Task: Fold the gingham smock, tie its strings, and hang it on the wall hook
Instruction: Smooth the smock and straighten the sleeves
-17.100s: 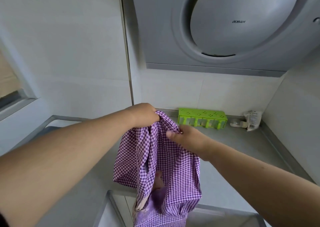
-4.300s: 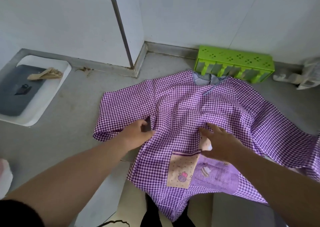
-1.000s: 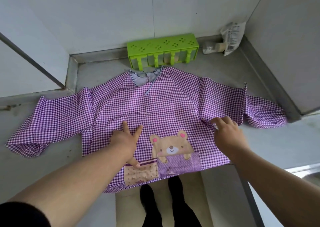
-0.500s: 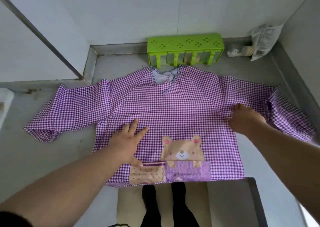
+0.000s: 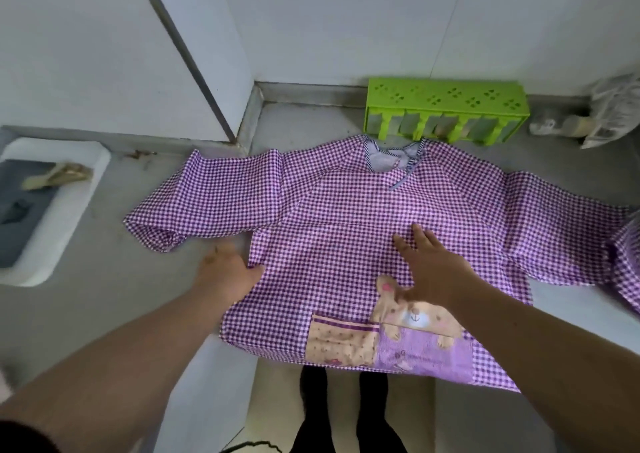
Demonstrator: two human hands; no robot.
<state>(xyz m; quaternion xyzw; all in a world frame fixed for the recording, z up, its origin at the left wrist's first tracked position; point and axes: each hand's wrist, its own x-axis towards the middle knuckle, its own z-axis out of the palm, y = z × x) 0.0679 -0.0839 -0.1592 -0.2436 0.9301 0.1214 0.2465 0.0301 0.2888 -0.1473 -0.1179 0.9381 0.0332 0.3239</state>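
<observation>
Both hands are working the purple gingham cotton smock (image 5: 346, 217) lying flat on the grey countertop (image 5: 104, 296): left hand (image 5: 225, 272) pinching its side edge, right hand (image 5: 433, 262) pressing, fingers spread. Its overhanging hem risks dragging it off.

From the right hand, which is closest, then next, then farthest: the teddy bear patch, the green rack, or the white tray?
Measured from the right hand:
1. Teddy bear patch: on the smock front, touching the hand.
2. Green rack: against the back wall, beyond the collar.
3. White tray: far left on the counter.
</observation>
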